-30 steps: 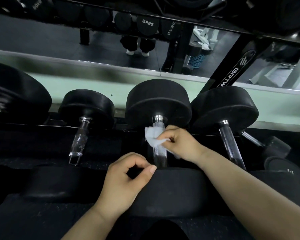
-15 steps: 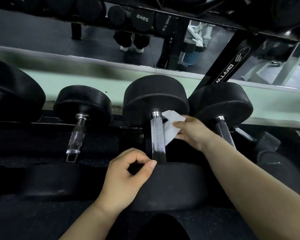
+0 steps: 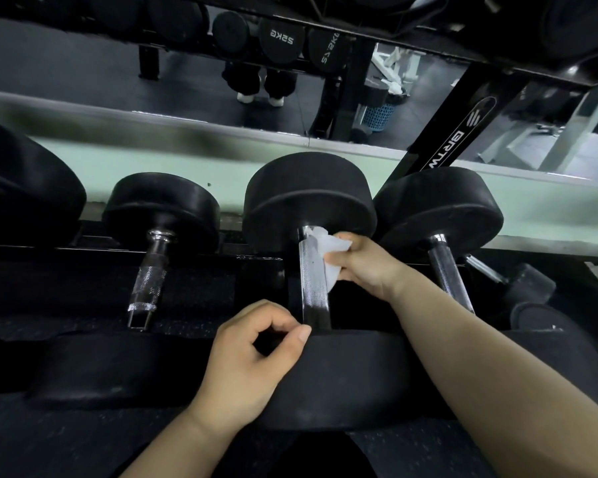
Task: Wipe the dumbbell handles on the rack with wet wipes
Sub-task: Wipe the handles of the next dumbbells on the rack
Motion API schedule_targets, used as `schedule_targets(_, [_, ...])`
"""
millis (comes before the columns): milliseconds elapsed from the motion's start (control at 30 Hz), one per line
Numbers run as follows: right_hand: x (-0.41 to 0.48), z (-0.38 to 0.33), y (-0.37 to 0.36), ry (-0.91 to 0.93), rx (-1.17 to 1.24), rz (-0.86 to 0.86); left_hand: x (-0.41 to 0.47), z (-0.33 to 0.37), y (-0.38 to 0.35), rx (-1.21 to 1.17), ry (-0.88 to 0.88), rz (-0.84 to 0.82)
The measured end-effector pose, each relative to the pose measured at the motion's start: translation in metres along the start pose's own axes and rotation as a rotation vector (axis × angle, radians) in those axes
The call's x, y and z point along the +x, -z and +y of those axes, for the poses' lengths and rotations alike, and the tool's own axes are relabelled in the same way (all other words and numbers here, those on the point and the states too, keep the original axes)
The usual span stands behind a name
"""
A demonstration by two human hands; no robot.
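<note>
Here, right hand (image 3: 363,267), wet wipe (image 3: 325,250) in its grip, against dumbbell handle (image 3: 313,284).

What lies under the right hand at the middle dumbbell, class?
A crumpled white wet wipe, held by the right hand against the far end of the chrome handle. The hand covers part of the wipe, so how it folds there cannot be seen.

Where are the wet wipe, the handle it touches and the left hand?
wet wipe (image 3: 325,243), head view, crumpled white middle.
dumbbell handle (image 3: 311,294), head view, bare knurled shaft.
left hand (image 3: 249,363), head view, its back.
</note>
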State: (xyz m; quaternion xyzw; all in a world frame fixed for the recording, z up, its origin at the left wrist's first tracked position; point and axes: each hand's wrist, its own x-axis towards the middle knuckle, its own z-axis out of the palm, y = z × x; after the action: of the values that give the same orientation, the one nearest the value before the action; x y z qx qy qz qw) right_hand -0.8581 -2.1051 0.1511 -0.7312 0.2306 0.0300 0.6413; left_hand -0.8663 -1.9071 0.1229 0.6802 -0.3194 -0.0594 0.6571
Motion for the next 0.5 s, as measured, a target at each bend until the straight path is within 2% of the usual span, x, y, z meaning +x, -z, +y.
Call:
schedule_targets(100, [-0.010, 0.008, 0.001, -0.031, -0.040, -0.087, 0.000, 0.000, 0.000, 0.007, 0.002, -0.006])
schedule_targets(200, [-0.031, 0.016, 0.004, -0.059, -0.400, -0.232, 0.000, 0.000, 0.000, 0.012, 0.006, -0.007])
schedule_targets(267, [-0.033, 0.012, 0.003, -0.045, -0.485, -0.250, 0.000, 0.000, 0.000, 0.013, 0.008, -0.005])
schedule_targets(333, [-0.025, 0.004, 0.000, -0.011, -0.313, -0.146, 0.000, 0.000, 0.000, 0.009, 0.007, -0.002])
schedule_targets(400, [-0.012, 0.000, -0.003, 0.067, -0.168, 0.053, -0.001, 0.000, 0.000, 0.008, 0.004, 0.001])
schedule_targets(433, [-0.008, 0.000, -0.004, 0.095, -0.179, 0.118, -0.001, -0.001, 0.000, 0.008, 0.006, 0.000])
schedule_targets(500, [-0.010, 0.003, -0.006, 0.109, -0.274, 0.108, 0.000, -0.002, 0.001, 0.009, 0.009, -0.008])
